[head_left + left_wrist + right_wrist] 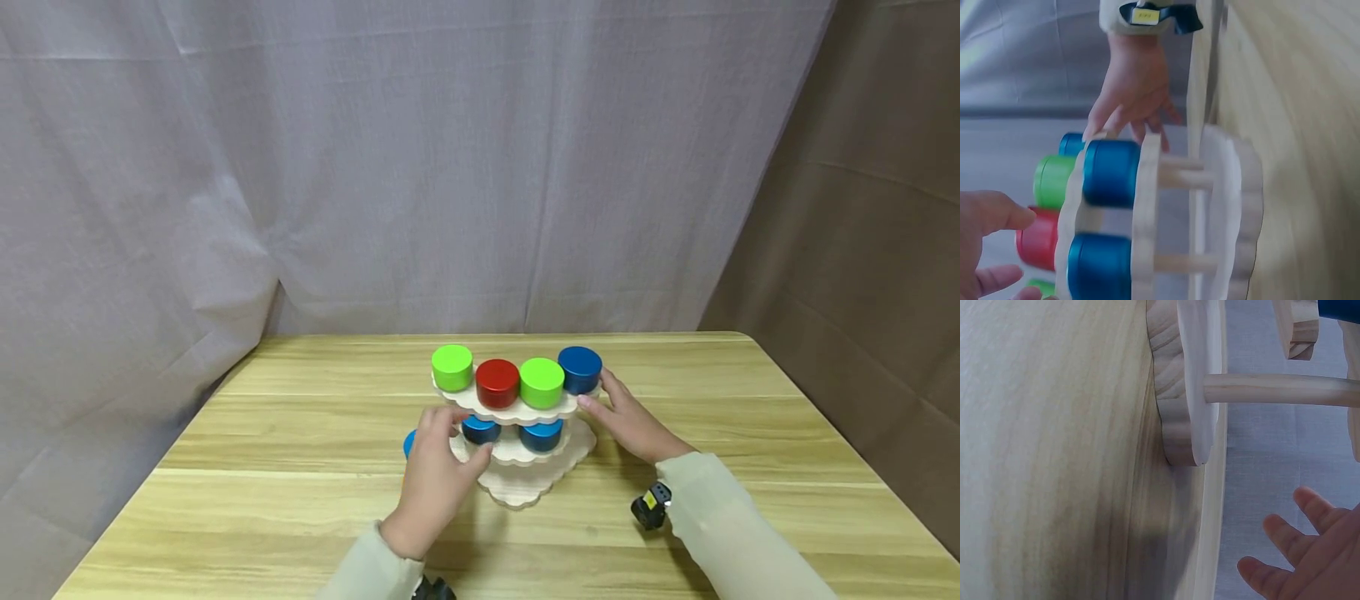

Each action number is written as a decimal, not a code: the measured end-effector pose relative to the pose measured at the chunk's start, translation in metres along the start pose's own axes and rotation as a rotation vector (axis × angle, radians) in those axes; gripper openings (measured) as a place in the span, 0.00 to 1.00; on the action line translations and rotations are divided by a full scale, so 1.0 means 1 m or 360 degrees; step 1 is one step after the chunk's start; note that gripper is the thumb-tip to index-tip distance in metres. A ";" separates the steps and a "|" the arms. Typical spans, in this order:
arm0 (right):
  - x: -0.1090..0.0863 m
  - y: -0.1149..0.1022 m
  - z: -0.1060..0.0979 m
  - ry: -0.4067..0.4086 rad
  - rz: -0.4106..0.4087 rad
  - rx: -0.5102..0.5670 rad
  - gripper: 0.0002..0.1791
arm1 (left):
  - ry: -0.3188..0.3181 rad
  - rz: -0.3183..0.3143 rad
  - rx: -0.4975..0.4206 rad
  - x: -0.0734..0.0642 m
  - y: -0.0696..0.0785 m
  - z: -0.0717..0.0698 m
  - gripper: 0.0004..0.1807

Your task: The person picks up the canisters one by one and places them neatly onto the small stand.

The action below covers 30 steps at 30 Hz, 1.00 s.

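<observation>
A pale wooden tiered stand (517,492) with scalloped boards joined by dowels stands on the table. Its upper board carries two green cylinders (452,368), a red cylinder (497,384) and a dark blue cylinder (580,370), all short. Two metallic blue cylinders (1111,173) sit on the middle board. My left hand (435,483) curves loosely by the stand's front left, thumb apart from the fingers, with nothing held. At the right end, my right hand (637,425) pinches the upper board's edge beneath the dark blue cylinder between thumb and forefinger; its other fingers (1288,540) spread out straight.
Behind my left hand, a blue and orange object (408,443) shows only in part. The wooden table (300,433) reaches back to a grey curtain (420,167); a brown cloth (862,292) hangs along the right side. Small black cameras (651,505) are worn at both wrists.
</observation>
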State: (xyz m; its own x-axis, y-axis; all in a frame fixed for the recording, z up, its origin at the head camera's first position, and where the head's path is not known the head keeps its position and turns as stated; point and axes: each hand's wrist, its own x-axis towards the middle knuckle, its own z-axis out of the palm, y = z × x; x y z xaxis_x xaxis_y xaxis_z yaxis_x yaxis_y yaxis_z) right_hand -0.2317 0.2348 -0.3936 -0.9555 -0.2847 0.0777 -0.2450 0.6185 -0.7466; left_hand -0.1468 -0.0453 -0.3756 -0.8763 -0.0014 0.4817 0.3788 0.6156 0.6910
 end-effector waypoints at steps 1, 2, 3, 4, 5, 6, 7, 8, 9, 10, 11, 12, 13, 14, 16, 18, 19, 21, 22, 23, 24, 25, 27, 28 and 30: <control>0.000 0.000 0.000 -0.0001 0.0000 0.0002 0.43 | -0.0004 -0.0008 -0.0016 0.001 -0.002 -0.003 0.22; 0.000 0.000 0.000 -0.0001 -0.0002 0.0003 0.43 | -0.0013 -0.0018 -0.0028 0.002 -0.005 -0.006 0.22; 0.000 0.000 0.000 0.0000 -0.0001 0.0001 0.43 | -0.0033 -0.0023 -0.0040 0.003 -0.008 -0.009 0.23; 0.000 0.000 0.000 0.0001 -0.0002 0.0000 0.43 | -0.0053 -0.0033 -0.0051 0.004 -0.010 -0.012 0.23; 0.000 0.000 0.000 0.0001 -0.0002 -0.0002 0.43 | -0.0080 -0.0041 -0.0061 0.005 -0.013 -0.015 0.23; 0.000 0.000 0.000 0.0001 -0.0001 -0.0003 0.43 | -0.0111 -0.0048 -0.0067 0.006 -0.016 -0.019 0.24; 0.000 0.000 0.000 0.0002 -0.0005 -0.0001 0.43 | -0.0141 -0.0056 -0.0073 0.007 -0.018 -0.022 0.24; 0.000 0.000 0.000 0.0002 -0.0006 0.0000 0.43 | -0.0182 -0.0072 -0.0082 0.008 -0.021 -0.025 0.25; 0.000 0.000 0.000 0.0002 -0.0008 0.0002 0.43 | -0.0220 -0.0091 -0.0095 0.009 -0.024 -0.028 0.25; 0.000 0.000 0.000 0.0001 -0.0008 0.0005 0.43 | -0.0252 -0.0114 -0.0112 0.010 -0.026 -0.031 0.26; 0.000 0.000 0.000 0.0000 -0.0007 0.0007 0.43 | -0.0280 -0.0126 -0.0127 0.011 -0.029 -0.034 0.26; 0.000 0.000 0.000 -0.0001 -0.0006 0.0008 0.43 | -0.0304 -0.0143 -0.0138 0.012 -0.032 -0.037 0.26; 0.000 0.000 0.000 -0.0001 -0.0004 0.0009 0.43 | -0.0326 -0.0159 -0.0155 0.014 -0.035 -0.040 0.26; 0.000 0.000 0.000 -0.0001 -0.0001 0.0007 0.43 | -0.0346 -0.0175 -0.0177 0.015 -0.038 -0.042 0.26; 0.000 0.000 0.000 0.0001 0.0002 0.0002 0.43 | -0.0383 -0.0201 -0.0222 0.019 -0.044 -0.047 0.25; 0.000 0.000 0.000 0.0001 0.0005 -0.0002 0.43 | -0.0433 -0.0222 -0.0277 0.023 -0.051 -0.052 0.26; 0.000 0.000 0.000 0.0000 0.0006 -0.0003 0.43 | -0.0464 -0.0229 -0.0304 0.025 -0.055 -0.054 0.26; 0.000 0.000 0.000 -0.0002 0.0008 -0.0004 0.43 | -0.0529 -0.0240 -0.0343 0.028 -0.063 -0.057 0.28; 0.000 0.000 0.000 -0.0003 0.0011 -0.0005 0.43 | -0.0564 -0.0242 -0.0357 0.030 -0.067 -0.059 0.28; 0.000 0.000 -0.001 -0.0005 0.0014 -0.0004 0.43 | -0.0592 -0.0239 -0.0364 0.031 -0.071 -0.060 0.29; 0.000 0.000 -0.001 -0.0008 0.0018 -0.0006 0.43 | -0.0618 -0.0235 -0.0366 0.033 -0.075 -0.061 0.30; 0.000 0.000 0.000 -0.0010 0.0017 -0.0004 0.43 | -0.0639 -0.0230 -0.0366 0.034 -0.079 -0.062 0.30; 0.000 0.000 0.000 -0.0012 0.0020 0.0000 0.43 | -0.0675 -0.0222 -0.0370 0.036 -0.085 -0.064 0.31; 0.000 0.000 0.000 -0.0013 0.0019 0.0003 0.43 | -0.0689 -0.0218 -0.0370 0.037 -0.088 -0.065 0.31; 0.000 0.000 -0.001 -0.0017 0.0024 0.0006 0.43 | -0.0715 -0.0213 -0.0376 0.039 -0.093 -0.067 0.31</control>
State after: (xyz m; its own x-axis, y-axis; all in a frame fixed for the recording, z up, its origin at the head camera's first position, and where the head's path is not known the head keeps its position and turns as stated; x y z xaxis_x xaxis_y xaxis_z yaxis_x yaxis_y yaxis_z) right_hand -0.2320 0.2350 -0.3929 -0.9573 -0.2830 0.0591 -0.2297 0.6201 -0.7502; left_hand -0.1967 -0.1555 -0.3853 -0.9432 0.3021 0.1381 0.2661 0.4385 0.8584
